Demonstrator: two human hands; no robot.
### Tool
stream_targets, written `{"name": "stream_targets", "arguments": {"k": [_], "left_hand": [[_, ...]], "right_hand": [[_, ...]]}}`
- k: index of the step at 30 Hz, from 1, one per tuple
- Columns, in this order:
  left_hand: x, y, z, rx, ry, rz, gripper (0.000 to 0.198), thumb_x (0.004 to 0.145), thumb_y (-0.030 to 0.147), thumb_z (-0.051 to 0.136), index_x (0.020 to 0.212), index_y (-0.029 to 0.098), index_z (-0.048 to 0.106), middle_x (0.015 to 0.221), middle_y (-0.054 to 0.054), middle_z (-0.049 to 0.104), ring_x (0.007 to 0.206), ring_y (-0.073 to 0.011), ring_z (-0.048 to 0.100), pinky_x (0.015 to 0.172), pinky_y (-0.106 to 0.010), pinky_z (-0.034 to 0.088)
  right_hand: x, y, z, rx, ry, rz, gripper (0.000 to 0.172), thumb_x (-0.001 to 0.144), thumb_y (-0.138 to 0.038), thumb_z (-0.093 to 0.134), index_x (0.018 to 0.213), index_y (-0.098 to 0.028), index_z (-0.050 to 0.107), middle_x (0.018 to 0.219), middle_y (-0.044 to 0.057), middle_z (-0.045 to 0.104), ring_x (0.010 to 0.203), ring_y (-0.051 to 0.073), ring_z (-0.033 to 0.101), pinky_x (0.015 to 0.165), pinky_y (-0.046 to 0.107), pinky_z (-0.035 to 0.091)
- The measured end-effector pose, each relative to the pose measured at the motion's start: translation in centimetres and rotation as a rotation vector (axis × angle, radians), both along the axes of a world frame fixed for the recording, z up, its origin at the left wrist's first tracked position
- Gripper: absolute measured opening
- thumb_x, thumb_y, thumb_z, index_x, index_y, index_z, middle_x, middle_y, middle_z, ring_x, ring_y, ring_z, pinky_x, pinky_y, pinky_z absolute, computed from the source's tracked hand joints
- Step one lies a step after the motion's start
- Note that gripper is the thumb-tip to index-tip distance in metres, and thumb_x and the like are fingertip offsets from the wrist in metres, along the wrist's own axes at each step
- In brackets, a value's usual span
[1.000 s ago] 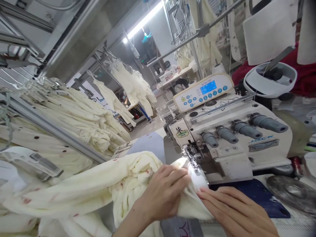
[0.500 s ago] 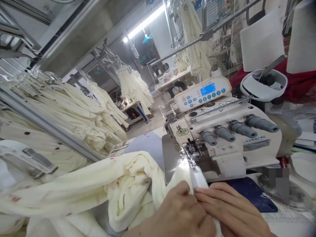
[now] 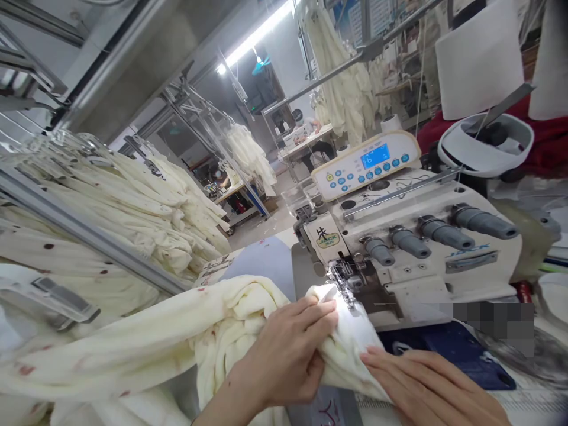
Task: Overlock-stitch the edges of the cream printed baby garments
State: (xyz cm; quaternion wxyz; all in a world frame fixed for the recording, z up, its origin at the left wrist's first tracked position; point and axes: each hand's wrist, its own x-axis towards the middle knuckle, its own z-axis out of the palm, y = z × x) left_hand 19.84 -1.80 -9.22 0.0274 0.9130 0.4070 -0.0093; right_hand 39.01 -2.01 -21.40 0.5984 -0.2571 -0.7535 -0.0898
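Observation:
A cream garment (image 3: 186, 337) with small red marks lies bunched in front of a white overlock sewing machine (image 3: 408, 236). My left hand (image 3: 288, 355) grips a fold of this fabric, fingertips close to the presser foot (image 3: 344, 275), where a lamp lights the cloth edge. My right hand (image 3: 430, 384) lies flat, fingers together, pressing the fabric's near edge on the machine bed to the right of the left hand.
A rail at the left (image 3: 80, 231) carries several hung cream garments (image 3: 133, 201). The machine's control panel (image 3: 366, 165) shows a blue screen. A white thread stand (image 3: 486, 142) and red cloth (image 3: 545, 142) sit at the right. Other people work at tables far back (image 3: 306, 127).
My left hand has moved forward toward the presser foot with the fabric, after having drawn back half a second ago. My right hand has slid slightly toward me along the fabric edge.

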Motion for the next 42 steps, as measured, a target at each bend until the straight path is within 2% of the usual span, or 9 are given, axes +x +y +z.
{"name": "stream_targets", "arguments": {"k": [10, 16, 18, 20, 25, 30, 34, 38, 42], "left_hand": [[0.0, 2.5, 0.0, 0.214, 0.153, -0.012, 0.036, 0.076, 0.005, 0.045, 0.109, 0.014, 0.052, 0.113, -0.010, 0.059, 0.108, -0.0232, 0.052, 0.093, -0.039, 0.045], [1.6, -0.7, -1.1, 0.339, 0.050, -0.218, 0.010, 0.081, 0.018, 0.048, 0.072, 0.020, 0.054, 0.064, -0.002, 0.056, 0.065, -0.0178, 0.051, 0.075, -0.039, 0.043], [1.7, -1.5, -1.0, 0.276, -0.015, -0.199, 0.009, 0.077, 0.024, 0.049, 0.082, 0.020, 0.056, 0.072, -0.002, 0.061, 0.073, -0.0183, 0.052, 0.083, -0.041, 0.041], [1.4, -1.5, -0.7, 0.195, -0.074, -0.105, 0.031, 0.071, 0.023, 0.049, 0.101, 0.017, 0.055, 0.094, -0.007, 0.064, 0.088, -0.0218, 0.053, 0.089, -0.044, 0.038], [0.4, 0.2, -0.9, 0.131, -0.022, -0.010, 0.051, 0.069, 0.015, 0.046, 0.120, 0.014, 0.046, 0.124, -0.010, 0.054, 0.103, -0.0252, 0.048, 0.087, -0.039, 0.040], [0.4, 2.2, -0.1, 0.253, 0.094, -0.036, 0.026, 0.065, 0.009, 0.048, 0.091, 0.015, 0.051, 0.093, -0.009, 0.059, 0.087, -0.0227, 0.049, 0.085, -0.040, 0.039], [1.8, 0.5, 0.8, 0.145, -0.010, -0.156, 0.016, 0.066, 0.015, 0.052, 0.079, 0.018, 0.044, 0.077, -0.003, 0.056, 0.078, -0.0176, 0.047, 0.082, -0.038, 0.037], [3.5, -2.6, -0.6, 0.221, -0.184, -0.202, 0.007, 0.076, 0.016, 0.049, 0.076, 0.017, 0.042, 0.070, -0.001, 0.054, 0.072, -0.0153, 0.044, 0.071, -0.034, 0.035], [3.6, -3.8, -2.6, 0.248, -0.392, -0.033, 0.015, 0.069, 0.008, 0.047, 0.082, 0.017, 0.046, 0.077, -0.002, 0.056, 0.077, -0.0157, 0.046, 0.081, -0.037, 0.037]], "right_hand": [[-0.2, 3.3, 0.5, 0.049, -0.032, 0.076, 0.030, 0.086, 0.002, 0.045, 0.107, -0.010, 0.063, 0.103, 0.009, 0.068, 0.101, 0.016, 0.063, 0.090, 0.028, 0.047], [0.2, 2.3, -0.3, 0.014, -0.120, 0.151, 0.035, 0.087, -0.002, 0.041, 0.116, -0.008, 0.059, 0.118, 0.010, 0.061, 0.117, 0.017, 0.053, 0.103, 0.033, 0.039], [0.8, 1.6, -0.2, 0.063, -0.152, 0.117, 0.034, 0.088, -0.002, 0.037, 0.111, -0.009, 0.061, 0.115, 0.007, 0.063, 0.115, 0.014, 0.054, 0.109, 0.029, 0.032], [1.4, 1.3, -0.2, 0.092, -0.169, 0.079, 0.036, 0.089, -0.001, 0.034, 0.108, -0.009, 0.063, 0.114, 0.007, 0.064, 0.113, 0.012, 0.056, 0.111, 0.029, 0.028], [1.3, 2.2, -0.7, 0.159, -0.311, 0.052, 0.038, 0.092, -0.003, 0.031, 0.114, -0.011, 0.061, 0.121, 0.006, 0.060, 0.111, 0.014, 0.057, 0.105, 0.029, 0.036], [-1.0, 3.1, 0.0, 0.051, -0.008, 0.048, 0.023, 0.089, 0.000, 0.049, 0.106, -0.006, 0.062, 0.104, 0.010, 0.067, 0.104, 0.018, 0.061, 0.094, 0.033, 0.043], [-0.3, 2.2, 1.0, -0.076, 0.038, 0.159, 0.033, 0.085, 0.002, 0.049, 0.117, -0.006, 0.057, 0.113, 0.013, 0.063, 0.110, 0.021, 0.057, 0.094, 0.037, 0.045], [1.9, 1.1, 1.3, -0.112, -0.102, 0.241, 0.033, 0.087, -0.003, 0.048, 0.118, -0.010, 0.057, 0.122, 0.011, 0.058, 0.117, 0.019, 0.051, 0.098, 0.033, 0.044], [2.5, 0.8, 0.4, 0.047, -0.282, 0.211, 0.032, 0.093, -0.008, 0.038, 0.118, -0.009, 0.057, 0.124, 0.008, 0.057, 0.120, 0.020, 0.049, 0.111, 0.041, 0.029]]}}
